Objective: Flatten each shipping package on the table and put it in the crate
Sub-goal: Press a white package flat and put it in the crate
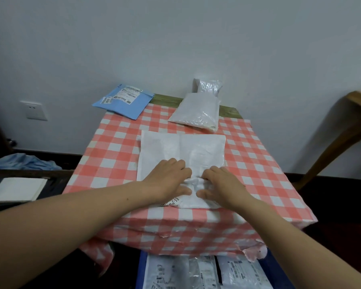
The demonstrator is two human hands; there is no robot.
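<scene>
Two hands lie on one white package [181, 151] in the middle of the table [113, 142], which wears a red-and-white checked cloth. The left hand [171, 178] rests palm down, its fingers close together and fairly straight, pointing inward, with the thumb apart on the near side. The right hand [221, 184] mirrors it: fingers side by side, slightly bent at the knuckles, tips pressing on the plastic. Between the two sets of fingertips the package bunches into a crumpled ridge. Whether either thumb pinches that fold cannot be told. The far half of the package lies flat and smooth, while its near edge reaches close to the table's front rim.

At the far left corner a blue mailer [123, 101] with printed labels hangs partly over the table's edge. At the far right lies a white bubble mailer [196, 111], and a second bubble mailer [208, 86] stands just behind it, leaning against the wall.

Below the table's front edge sits a blue crate [141, 268] holding flat packages [196, 272] with labels facing up.
</scene>
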